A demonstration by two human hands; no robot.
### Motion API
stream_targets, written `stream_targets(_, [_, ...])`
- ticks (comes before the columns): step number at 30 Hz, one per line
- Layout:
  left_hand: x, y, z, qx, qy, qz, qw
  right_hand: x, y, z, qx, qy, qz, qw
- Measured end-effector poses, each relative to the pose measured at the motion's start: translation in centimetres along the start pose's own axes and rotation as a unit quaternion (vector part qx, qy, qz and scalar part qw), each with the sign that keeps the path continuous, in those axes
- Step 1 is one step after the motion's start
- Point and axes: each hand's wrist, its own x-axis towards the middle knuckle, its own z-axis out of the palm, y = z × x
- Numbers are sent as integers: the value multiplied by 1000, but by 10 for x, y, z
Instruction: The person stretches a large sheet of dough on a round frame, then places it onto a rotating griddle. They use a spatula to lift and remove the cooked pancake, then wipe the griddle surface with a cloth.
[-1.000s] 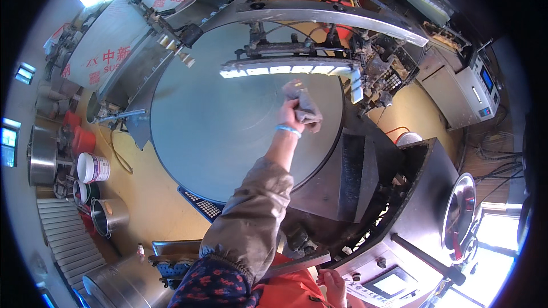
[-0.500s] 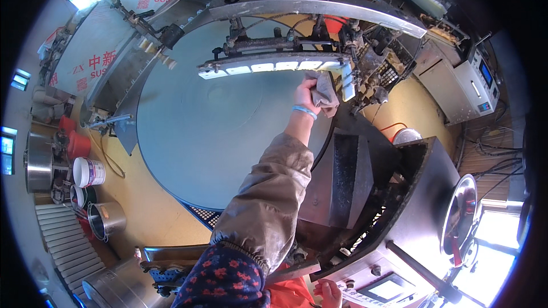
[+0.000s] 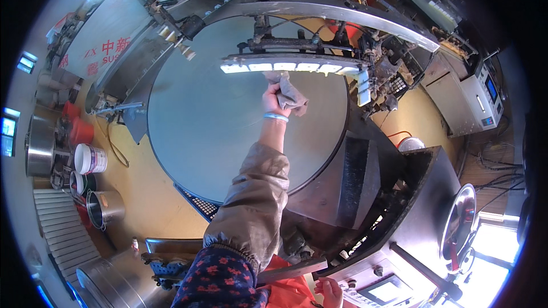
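My left hand (image 3: pixel 272 100) is closed around a crumpled grey-brown cloth (image 3: pixel 292 98), with the arm stretched far forward. The cloth's upper end reaches the row of white blocks (image 3: pixel 260 67) along the underside of a dark bar. Beneath hand and cloth lies a big, round, smooth grey plate (image 3: pixel 200 131). A brownish sleeve cover over a dark floral sleeve covers the left arm. Low in the picture, my right hand (image 3: pixel 329 292) is close to a metal machine panel, its fingers loosely bent and nothing visible in them.
A metal beam (image 3: pixel 342 11) spans the plate's far side. At right are a dark machine housing (image 3: pixel 411 205) with a metal bowl (image 3: pixel 460 214) and a control cabinet (image 3: pixel 482 97). White bucket (image 3: pixel 90 158), red basin (image 3: pixel 81 130) and steel pot (image 3: pixel 108 208) line the left.
My left hand has moved left with the cloth along the row of white blocks, away from its right corner. The view has shifted slightly. My right hand stays low by the panel.
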Motion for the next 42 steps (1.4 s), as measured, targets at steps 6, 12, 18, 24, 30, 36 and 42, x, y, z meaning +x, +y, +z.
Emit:
stream_targets(6, [-9, 48, -20, 0, 40, 16, 999, -3, 0, 3, -12, 3, 0, 1000])
stream_targets(12, [-27, 81, -13, 5, 46, 31, 998, -12, -11, 13, -51, -9, -26, 998])
stream_targets(18, [-69, 91, -27, 72, 50, 0, 996, -23, -21, 20, -45, -32, -46, 997])
stream_targets(24, [-52, 83, -28, 115, 178, -20, 977, -26, -20, 21, -19, -49, -54, 997])
stream_targets(30, [-49, 73, -21, 135, 202, -4, 970, -27, -16, 20, -26, -38, -47, 998])
stream_targets(36, [-55, 89, -17, 186, 182, 4, 965, -25, -21, 29, -65, -36, -46, 996])
stream_targets(42, [-44, 80, -4, 207, 140, -18, 968, -25, -20, 34, -75, -38, -51, 995])
